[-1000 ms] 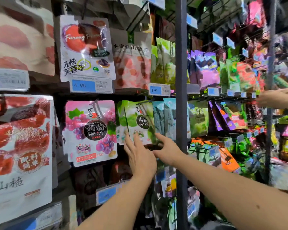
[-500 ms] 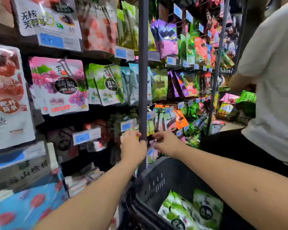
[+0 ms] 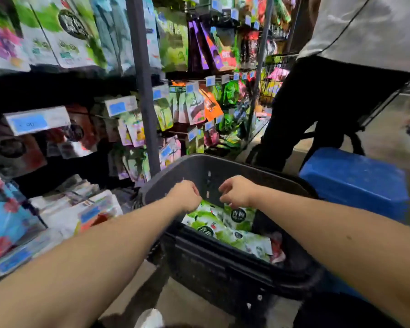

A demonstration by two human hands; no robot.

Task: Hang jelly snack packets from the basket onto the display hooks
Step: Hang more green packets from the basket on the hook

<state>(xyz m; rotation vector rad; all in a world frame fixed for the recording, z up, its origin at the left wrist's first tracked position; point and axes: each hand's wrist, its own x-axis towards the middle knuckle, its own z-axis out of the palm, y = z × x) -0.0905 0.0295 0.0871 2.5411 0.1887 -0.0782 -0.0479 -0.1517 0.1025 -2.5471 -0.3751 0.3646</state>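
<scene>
So, both your hands are down over the basket, fingers curled and pointing at the pile. Your left hand [image 3: 186,197] sits right above the near edge of the green jelly packets [image 3: 211,224], and your right hand [image 3: 236,191] hangs just beside it, fingertips close to the packet with the dark round label. Honestly, I can't tell from this blur whether either one has pinched a packet top or is only hovering over it.

The packets lie loosely heaped in the bottom of the dark basket [image 3: 199,172], overlapping each other, with a reddish one poking out at the near right corner. I'd call this the pick-up step: nothing is on its way to the rack.

For the next move I reckon you want one single packet, taken by its top edge so the hang hole stays free. Then lift it up and left to the matching hanging green packets [image 3: 66,36] at the top left of the display, left of the grey upright post [image 3: 142,91]. The hooks themselves are lost in the blur. Watch for a second packet clinging along, since they're slippery and stacked.

A person in a white top [image 3: 365,31] stands close on the right, with a blue crate [image 3: 355,185] beyond the basket.
</scene>
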